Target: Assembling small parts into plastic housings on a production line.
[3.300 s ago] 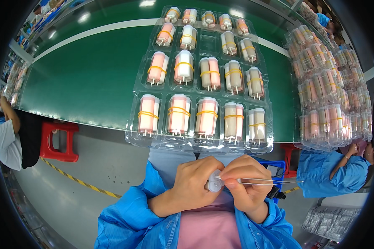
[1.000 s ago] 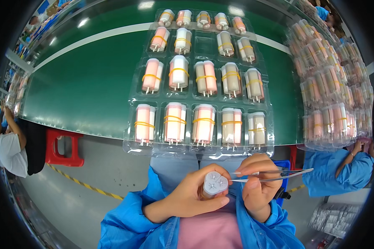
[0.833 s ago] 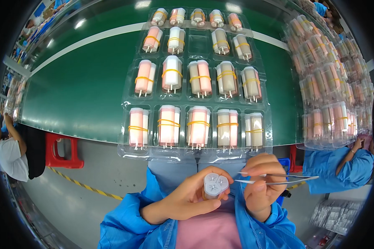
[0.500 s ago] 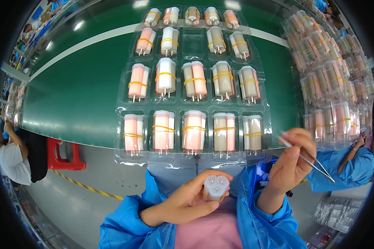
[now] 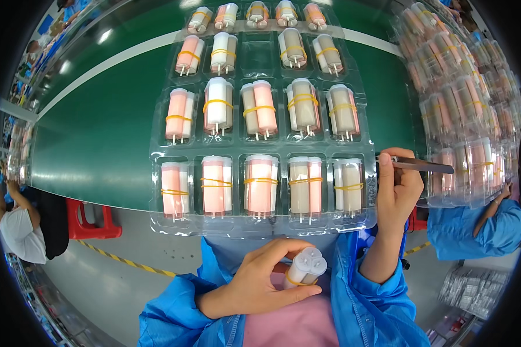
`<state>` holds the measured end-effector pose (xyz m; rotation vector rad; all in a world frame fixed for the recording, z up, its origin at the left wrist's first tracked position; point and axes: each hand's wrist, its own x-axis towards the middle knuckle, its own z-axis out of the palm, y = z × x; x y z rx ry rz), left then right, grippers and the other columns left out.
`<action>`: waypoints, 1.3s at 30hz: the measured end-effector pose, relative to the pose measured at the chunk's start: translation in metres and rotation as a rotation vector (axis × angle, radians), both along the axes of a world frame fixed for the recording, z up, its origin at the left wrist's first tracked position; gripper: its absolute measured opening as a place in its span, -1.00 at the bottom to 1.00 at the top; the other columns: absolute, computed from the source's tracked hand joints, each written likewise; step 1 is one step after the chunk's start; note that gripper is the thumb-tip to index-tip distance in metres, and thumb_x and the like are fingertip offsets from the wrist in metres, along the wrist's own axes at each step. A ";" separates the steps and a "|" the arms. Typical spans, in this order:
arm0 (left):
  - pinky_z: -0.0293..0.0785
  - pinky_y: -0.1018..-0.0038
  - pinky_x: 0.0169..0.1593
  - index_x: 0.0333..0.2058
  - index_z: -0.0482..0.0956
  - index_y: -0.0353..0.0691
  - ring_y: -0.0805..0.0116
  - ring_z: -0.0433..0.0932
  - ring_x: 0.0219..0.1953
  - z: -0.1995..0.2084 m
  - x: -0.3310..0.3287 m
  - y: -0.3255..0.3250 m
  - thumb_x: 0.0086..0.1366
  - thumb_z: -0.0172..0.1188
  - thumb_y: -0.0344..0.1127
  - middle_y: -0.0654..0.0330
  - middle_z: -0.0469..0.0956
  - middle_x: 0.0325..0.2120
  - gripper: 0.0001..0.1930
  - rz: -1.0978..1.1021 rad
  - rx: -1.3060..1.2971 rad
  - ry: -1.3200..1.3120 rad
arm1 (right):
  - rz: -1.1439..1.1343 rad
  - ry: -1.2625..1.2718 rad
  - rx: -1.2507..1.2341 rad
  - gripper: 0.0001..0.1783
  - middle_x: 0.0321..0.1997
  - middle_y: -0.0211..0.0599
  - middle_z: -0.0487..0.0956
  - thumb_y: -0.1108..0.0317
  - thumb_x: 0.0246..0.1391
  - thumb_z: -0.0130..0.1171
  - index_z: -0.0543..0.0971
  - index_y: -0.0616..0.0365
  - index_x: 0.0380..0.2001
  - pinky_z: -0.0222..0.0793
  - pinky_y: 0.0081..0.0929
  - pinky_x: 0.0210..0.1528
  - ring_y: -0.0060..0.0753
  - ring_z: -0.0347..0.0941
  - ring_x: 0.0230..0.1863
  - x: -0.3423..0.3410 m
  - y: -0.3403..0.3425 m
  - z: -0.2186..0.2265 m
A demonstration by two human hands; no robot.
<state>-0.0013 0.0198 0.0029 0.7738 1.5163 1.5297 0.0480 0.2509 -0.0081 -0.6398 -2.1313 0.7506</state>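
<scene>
Close to my body, my left hand point(image 5: 259, 281) is wrapped round a bundle of capped tubes point(image 5: 304, 267) with a yellow rubber band about it; its pale caps face up and tilt to the right. Metal tweezers point(image 5: 425, 165) lie in the closed fingers of my right hand point(image 5: 398, 182), pointing right, beside the tray's right edge. A clear plastic tray point(image 5: 260, 226) lies in front of me, with rows of similar banded bundles in pink, white and grey. One pocket point(image 5: 260, 56) in its second row from the far end holds no bundle.
Stacked clear trays of banded tubes point(image 5: 463, 115) rise at the right. Under the tray is a green work surface point(image 5: 98, 144). A red stool point(image 5: 90, 220) stands at the left, near a person in white point(image 5: 20, 231). Another person in a blue sleeve point(image 5: 474, 231) is at the right.
My right hand has moved up and slightly left, and the tweezers have swung to nearly level. The bundle in my left hand has tilted to the right. The tray appears slightly further left in view.
</scene>
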 end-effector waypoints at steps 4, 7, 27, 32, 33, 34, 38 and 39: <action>0.53 0.43 -0.06 -0.04 0.41 -0.34 0.38 0.50 -0.09 -0.001 0.000 0.000 -0.09 0.49 -0.40 0.11 0.47 -0.14 -0.39 0.006 0.000 0.023 | -0.004 0.002 -0.020 -0.90 -0.52 -0.40 0.44 0.47 0.11 0.12 0.51 0.29 -0.44 0.08 -0.69 -0.61 -0.71 0.22 -0.63 0.000 -0.001 0.000; 0.55 0.43 -0.09 -0.05 0.41 -0.34 0.37 0.51 -0.10 -0.002 0.000 0.000 -0.09 0.49 -0.40 0.11 0.48 -0.15 -0.40 0.007 0.002 0.045 | -0.072 0.267 -0.202 -0.91 -0.50 -0.41 0.43 0.49 0.12 0.11 0.51 0.29 -0.44 0.07 -0.70 -0.61 -0.74 0.20 -0.61 0.000 -0.005 -0.005; 0.54 0.48 -0.18 -0.15 0.47 -0.34 0.39 0.55 -0.26 0.056 -0.021 -0.024 -0.14 0.53 -0.34 0.13 0.51 -0.27 -0.44 0.141 0.034 0.373 | 0.062 0.094 -0.072 -0.92 -0.51 -0.32 0.46 0.51 0.00 0.18 0.53 0.32 -0.47 -0.01 -0.65 -0.65 -0.68 0.15 -0.69 0.004 0.001 0.002; 0.57 0.47 -0.25 -0.10 0.42 -0.27 0.33 0.57 -0.27 0.060 -0.049 -0.014 -0.06 0.47 -0.37 0.10 0.50 -0.30 -0.46 0.243 0.076 0.514 | 0.052 0.086 -0.061 -0.91 -0.51 -0.33 0.45 0.49 -0.02 0.20 0.54 0.32 -0.44 -0.01 -0.65 -0.65 -0.68 0.14 -0.71 0.007 0.003 -0.002; 0.57 0.46 -0.23 -0.10 0.42 -0.29 0.34 0.57 -0.25 0.060 -0.047 -0.012 -0.08 0.47 -0.38 0.10 0.49 -0.28 -0.45 0.257 0.061 0.524 | 0.054 0.080 -0.051 -0.90 -0.52 -0.33 0.44 0.49 -0.02 0.21 0.54 0.32 -0.44 -0.02 -0.65 -0.65 -0.68 0.14 -0.71 0.008 0.003 -0.002; 0.56 0.45 -0.20 -0.10 0.41 -0.31 0.35 0.56 -0.23 0.061 -0.045 -0.011 -0.09 0.48 -0.40 0.09 0.48 -0.26 -0.44 0.268 0.047 0.534 | 0.063 0.086 -0.047 -0.90 -0.51 -0.35 0.44 0.50 -0.02 0.21 0.54 0.32 -0.43 -0.02 -0.64 -0.64 -0.70 0.14 -0.69 0.008 0.003 -0.001; 0.57 0.46 -0.23 -0.10 0.41 -0.31 0.34 0.55 -0.23 0.058 -0.042 -0.006 -0.11 0.49 -0.42 0.09 0.47 -0.26 -0.43 0.300 0.055 0.632 | 0.114 0.247 -0.258 -0.90 -0.39 -0.35 0.45 0.49 0.02 0.18 0.54 0.31 -0.39 0.11 -0.72 -0.54 -0.70 0.25 -0.54 0.009 0.004 -0.005; 0.57 0.46 -0.24 -0.11 0.42 -0.30 0.34 0.54 -0.23 0.058 -0.042 -0.005 -0.11 0.49 -0.42 0.09 0.47 -0.26 -0.43 0.306 0.052 0.651 | 0.124 0.303 -0.330 -0.89 -0.35 -0.34 0.45 0.49 0.02 0.18 0.54 0.31 -0.37 0.14 -0.74 -0.50 -0.69 0.28 -0.50 0.010 0.004 -0.005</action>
